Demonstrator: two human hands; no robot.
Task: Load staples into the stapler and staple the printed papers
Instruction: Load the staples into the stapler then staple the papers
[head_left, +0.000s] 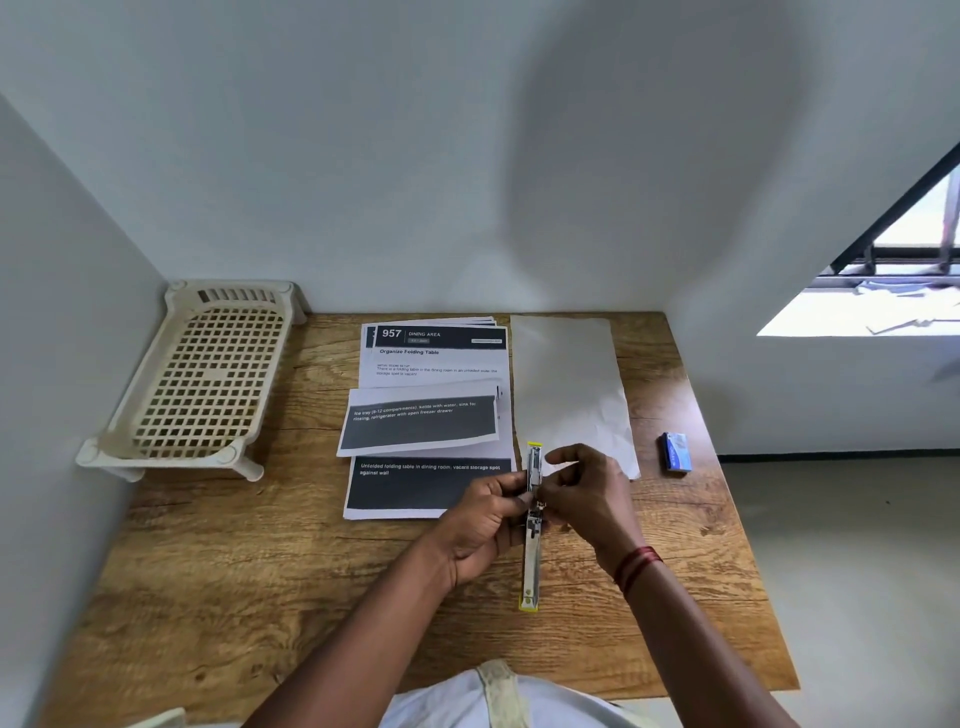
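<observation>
White shirt cloth (452, 699) fills the bottom edge, and both bare forearms reach forward from it over a wooden table (234, 582). Between the hands lies the stapler (531, 569), swung fully open into one long strip that points away from the person, with a yellow tip at each end. The left hand (485, 522) curls its fingers round the stapler's middle from the left. The right hand (589, 499), with red thread (637, 564) round its wrist, pinches the same middle part from the right; whether it also holds staples cannot be told. Just beyond the hands lie the printed papers (434, 364), loosely stacked, one sheet folded over. A blank white sheet (566, 374) lies beside them on the right, and a small blue box (676, 453) farther right. A cream plastic rack (202, 379) stands in the left corner.
</observation>
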